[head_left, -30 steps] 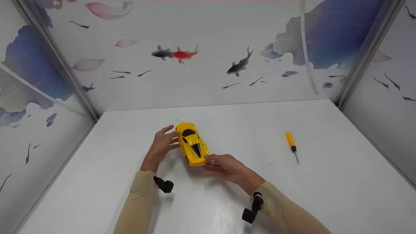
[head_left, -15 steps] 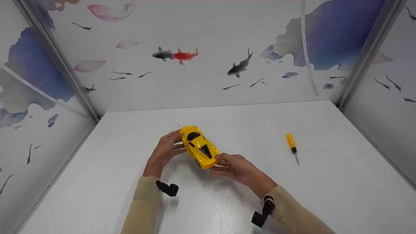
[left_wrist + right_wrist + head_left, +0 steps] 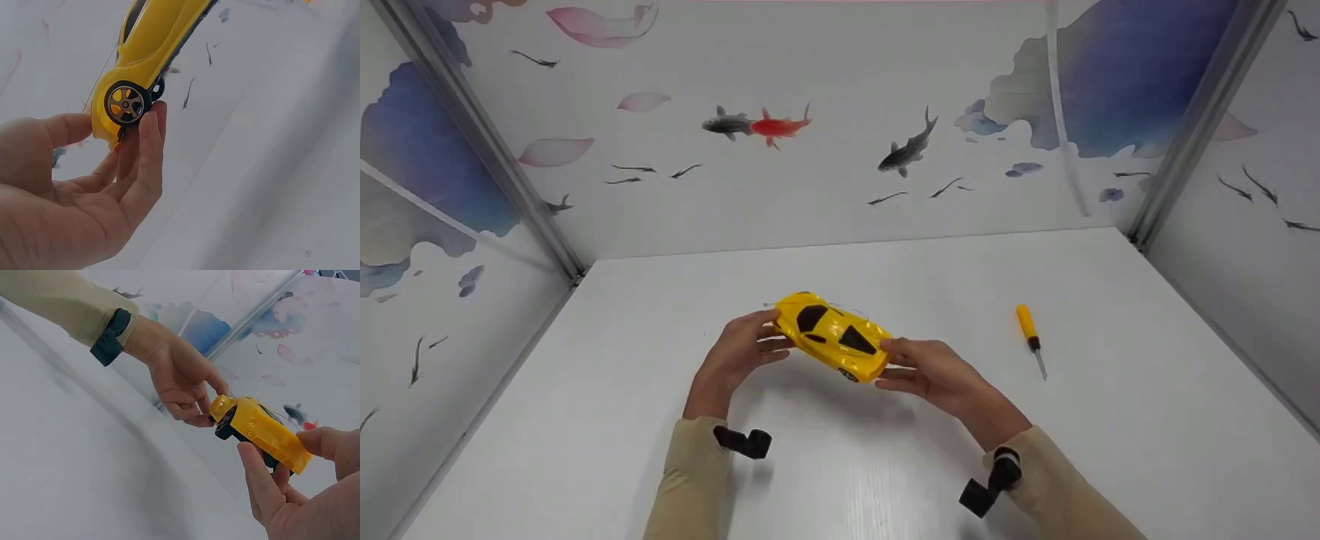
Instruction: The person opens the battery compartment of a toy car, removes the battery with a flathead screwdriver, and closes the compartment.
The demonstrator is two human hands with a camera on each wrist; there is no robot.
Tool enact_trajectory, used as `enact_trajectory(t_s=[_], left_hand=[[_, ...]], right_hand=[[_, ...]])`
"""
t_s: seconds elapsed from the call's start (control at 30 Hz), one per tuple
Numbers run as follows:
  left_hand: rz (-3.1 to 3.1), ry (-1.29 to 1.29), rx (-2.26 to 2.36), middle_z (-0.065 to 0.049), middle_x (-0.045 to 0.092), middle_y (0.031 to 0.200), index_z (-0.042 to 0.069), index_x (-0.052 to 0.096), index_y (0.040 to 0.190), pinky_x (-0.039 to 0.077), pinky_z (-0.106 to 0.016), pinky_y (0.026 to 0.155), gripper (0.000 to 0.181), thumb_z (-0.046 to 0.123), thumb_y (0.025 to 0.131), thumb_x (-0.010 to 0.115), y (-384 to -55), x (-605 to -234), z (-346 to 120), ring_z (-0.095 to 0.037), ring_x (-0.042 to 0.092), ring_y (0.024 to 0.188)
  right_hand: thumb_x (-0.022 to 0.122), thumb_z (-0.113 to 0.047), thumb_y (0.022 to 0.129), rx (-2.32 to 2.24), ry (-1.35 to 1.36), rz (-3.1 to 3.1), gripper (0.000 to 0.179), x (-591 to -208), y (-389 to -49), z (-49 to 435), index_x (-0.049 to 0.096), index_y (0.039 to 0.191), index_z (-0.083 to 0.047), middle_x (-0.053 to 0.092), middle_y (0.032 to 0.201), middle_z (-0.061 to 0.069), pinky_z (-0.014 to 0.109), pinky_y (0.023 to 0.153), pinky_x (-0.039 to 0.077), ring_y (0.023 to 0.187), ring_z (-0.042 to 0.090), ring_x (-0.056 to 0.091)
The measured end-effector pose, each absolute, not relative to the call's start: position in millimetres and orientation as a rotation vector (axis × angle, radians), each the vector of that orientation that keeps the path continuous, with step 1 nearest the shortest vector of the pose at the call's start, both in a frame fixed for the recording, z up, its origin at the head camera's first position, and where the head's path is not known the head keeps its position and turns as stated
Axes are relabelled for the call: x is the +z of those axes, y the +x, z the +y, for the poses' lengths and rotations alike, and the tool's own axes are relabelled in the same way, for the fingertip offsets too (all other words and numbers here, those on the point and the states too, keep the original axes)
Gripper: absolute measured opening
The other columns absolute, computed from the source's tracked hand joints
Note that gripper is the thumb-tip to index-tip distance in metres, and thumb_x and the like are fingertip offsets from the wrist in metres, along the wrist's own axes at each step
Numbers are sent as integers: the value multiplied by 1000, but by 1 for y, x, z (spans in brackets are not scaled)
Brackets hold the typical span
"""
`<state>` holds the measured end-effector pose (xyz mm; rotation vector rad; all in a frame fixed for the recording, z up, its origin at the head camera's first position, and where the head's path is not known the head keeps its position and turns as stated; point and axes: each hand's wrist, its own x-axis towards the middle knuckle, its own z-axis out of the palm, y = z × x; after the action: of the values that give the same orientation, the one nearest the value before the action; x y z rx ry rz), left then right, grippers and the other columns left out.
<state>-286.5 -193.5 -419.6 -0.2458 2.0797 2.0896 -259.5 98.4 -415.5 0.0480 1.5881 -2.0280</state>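
Both hands hold a yellow toy car [image 3: 834, 334] with black windows between them, raised above the white table. The left hand [image 3: 741, 349] pinches its left end, thumb on the body and fingers beneath, beside a spoked wheel [image 3: 125, 103] in the left wrist view. At the other end the right hand [image 3: 936, 371] grips the car, its thumb on top and fingers underneath. A thin antenna wire [image 3: 101, 76] sticks out along the car. In the right wrist view the car's yellow end face [image 3: 270, 433] and dark underside are turned toward the camera.
A screwdriver [image 3: 1027, 326] with a yellow handle lies on the table [image 3: 1110, 435] to the right of the hands. White panels printed with fish and petals [image 3: 840, 195] enclose the table at the back and both sides.
The car has turned from nearly lengthwise to more crosswise, its near end swinging right. My right hand has moved right with it; my left hand keeps its end. The screwdriver stays put.
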Motion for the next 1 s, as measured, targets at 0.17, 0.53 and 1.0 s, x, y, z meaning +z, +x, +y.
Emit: enact_trajectory(t_s=[0.17, 0.53, 1.0], left_hand=[[1991, -222, 2127, -16, 66, 122, 10, 60, 132, 60, -32, 90, 40, 36, 102, 56, -285, -416, -189, -24, 73, 102], [1893, -114, 2119, -17, 66, 126, 6, 60, 133, 58, -33, 94, 42, 33, 101, 60, -286, -418, -176, -24, 71, 107], [1788, -41, 2233, -17, 65, 130, 3, 55, 140, 58, -31, 93, 45, 17, 98, 64, -284, -418, -153, -23, 71, 106]], right_hand=[[66, -26, 97, -2034, 44, 1688, 54, -411, -266, 112, 51, 141, 0, 61, 127, 15, 31, 89, 60, 105, 21, 71], [67, -36, 97, -2025, 116, 1826, 65, -409, -277, 139, 44, 148, -4, 53, 140, 16, 27, 90, 59, 113, 22, 67], [69, -38, 95, -1929, 84, 2029, 71, -397, -285, 168, 41, 149, -2, 47, 148, 19, 29, 94, 58, 115, 21, 65]])
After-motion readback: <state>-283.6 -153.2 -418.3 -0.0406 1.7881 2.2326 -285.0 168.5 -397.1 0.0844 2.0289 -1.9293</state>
